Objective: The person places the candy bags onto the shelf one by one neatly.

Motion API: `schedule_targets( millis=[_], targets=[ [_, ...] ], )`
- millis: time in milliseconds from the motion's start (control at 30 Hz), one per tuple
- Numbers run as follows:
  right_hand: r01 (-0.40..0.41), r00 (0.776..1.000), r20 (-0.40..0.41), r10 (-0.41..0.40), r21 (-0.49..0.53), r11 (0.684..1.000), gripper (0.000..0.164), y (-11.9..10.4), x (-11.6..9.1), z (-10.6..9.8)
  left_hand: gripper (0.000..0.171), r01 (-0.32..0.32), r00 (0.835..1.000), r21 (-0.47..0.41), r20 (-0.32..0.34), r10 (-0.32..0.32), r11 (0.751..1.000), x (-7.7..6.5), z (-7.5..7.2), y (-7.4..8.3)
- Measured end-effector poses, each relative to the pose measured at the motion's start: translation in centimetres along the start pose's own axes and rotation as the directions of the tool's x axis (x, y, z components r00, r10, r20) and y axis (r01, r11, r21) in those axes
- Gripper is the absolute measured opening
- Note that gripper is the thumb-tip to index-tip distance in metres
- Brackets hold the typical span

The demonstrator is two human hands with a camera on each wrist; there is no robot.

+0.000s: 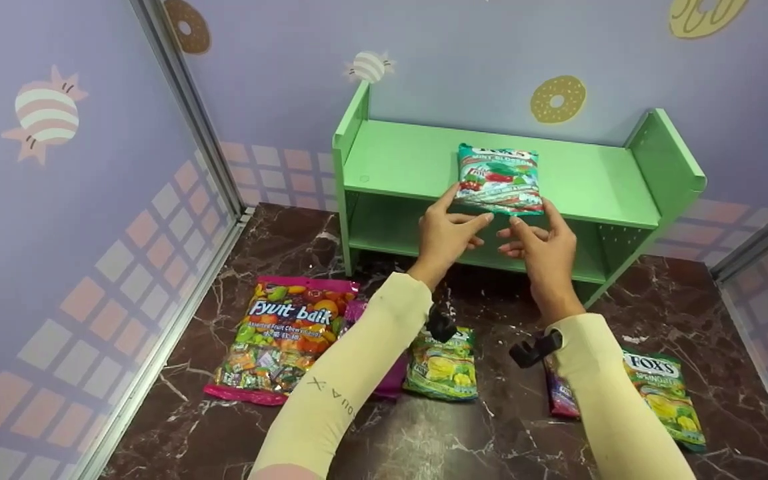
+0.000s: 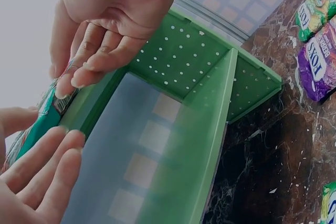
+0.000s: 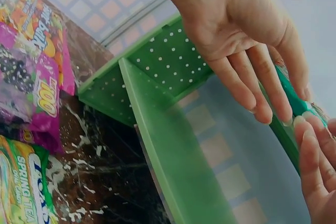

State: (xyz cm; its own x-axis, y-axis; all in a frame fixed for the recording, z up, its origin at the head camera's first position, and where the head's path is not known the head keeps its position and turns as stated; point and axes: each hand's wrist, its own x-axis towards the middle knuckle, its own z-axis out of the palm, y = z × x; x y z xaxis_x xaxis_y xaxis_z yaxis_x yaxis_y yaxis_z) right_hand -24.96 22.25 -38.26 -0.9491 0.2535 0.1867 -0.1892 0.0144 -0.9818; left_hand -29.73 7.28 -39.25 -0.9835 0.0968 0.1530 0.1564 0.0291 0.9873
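Note:
A teal bag of Fox's mint candy (image 1: 499, 180) lies face up at the front edge of the shelf unit's green top board (image 1: 404, 157). My left hand (image 1: 447, 233) touches its left front corner with the index finger, thumb beneath the front edge. At the right front corner, my right hand (image 1: 547, 250) mirrors this, its index finger along the side. The thumbs nearly meet below the bag. In the wrist views, the fingers of the left hand (image 2: 107, 35) and of the right hand (image 3: 247, 51) look mostly straight and loose. The bag's underside is hidden.
On the dark marbled floor lie a large Fruit chew bag (image 1: 291, 340), a purple bag (image 1: 394, 380) partly behind the left sleeve, and a green Fox's bag (image 1: 443, 367). Right of these are another green Fox's bag (image 1: 667, 400) and a purple Fox's bag (image 2: 320, 61). Walls enclose the corner.

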Motion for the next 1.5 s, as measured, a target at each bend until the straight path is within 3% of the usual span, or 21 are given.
schedule_targets(
  millis=[267, 700, 1100, 1500],
  targets=[
    [-0.047, 0.999, 0.026, 0.047, -0.019, 0.999, 0.075, -1.1, 0.5, -0.5, 0.087, 0.093, 0.986, -0.029, 0.139, -0.088, 0.995, 0.8, 0.0, 0.4],
    [-0.068, 0.998, -0.008, 0.067, -0.043, 0.997, 0.075, -1.3, 1.4, -1.8, 0.095, 0.196, 0.940, -0.003, 0.287, -0.187, 0.981, 1.9, 0.6, 0.7],
    [-0.125, 0.992, -0.031, 0.124, -0.033, 0.992, 0.079, -1.6, 2.2, -3.3, 0.097, 0.228, 0.922, 0.032, 0.314, -0.226, 0.973, 2.4, 2.3, 1.0],
    [-0.119, 0.991, -0.064, 0.116, -0.041, 0.992, 0.079, -0.4, 3.4, -4.8, 0.100, 0.248, 0.906, 0.074, 0.337, -0.258, 0.966, 3.2, 3.6, 1.0]
  ],
)
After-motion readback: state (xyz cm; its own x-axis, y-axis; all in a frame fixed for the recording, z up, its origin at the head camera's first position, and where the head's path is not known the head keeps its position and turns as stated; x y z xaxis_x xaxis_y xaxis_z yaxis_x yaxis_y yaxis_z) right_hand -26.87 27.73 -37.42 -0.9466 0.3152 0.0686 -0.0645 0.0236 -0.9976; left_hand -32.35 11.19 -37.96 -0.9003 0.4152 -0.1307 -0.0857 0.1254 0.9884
